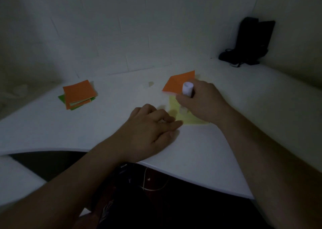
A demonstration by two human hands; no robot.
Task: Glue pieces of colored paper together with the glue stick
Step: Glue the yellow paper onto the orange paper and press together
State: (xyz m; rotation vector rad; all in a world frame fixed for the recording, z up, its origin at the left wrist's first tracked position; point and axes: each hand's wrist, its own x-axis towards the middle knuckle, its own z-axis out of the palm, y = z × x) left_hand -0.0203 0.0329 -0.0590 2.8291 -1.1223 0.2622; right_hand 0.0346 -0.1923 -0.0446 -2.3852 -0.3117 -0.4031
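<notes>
Two sheets are in play on the white desk [52, 124], and the gluing looks to be in its middle stage. An orange sheet [179, 82] is seen lying at the far edge of a pale yellow sheet [188, 118], the two touching or slightly overlapped; whether they are already bonded cannot be told. Off to the left, well apart, a stack of orange and green paper squares [78, 95] is left waiting, so more joining is judged to remain. At the back right corner a dark bag [250, 42] is propped against the wall. Now the hands: the right hand [202, 101] is held over the yellow sheet with its fingers curled round the white glue stick [187, 88], whose blunt end is pointed up and toward the camera while the working end is hidden beneath the fist, so contact with the paper cannot be confirmed. The left hand [149, 127] is laid on the desk just beside the yellow sheet's near-left corner, its fingers loosely bent, its fingertips [177, 123] at the paper's edge, apparently steadying it; nothing is gripped. A small pale scrap [150, 84] is spotted farther back.
</notes>
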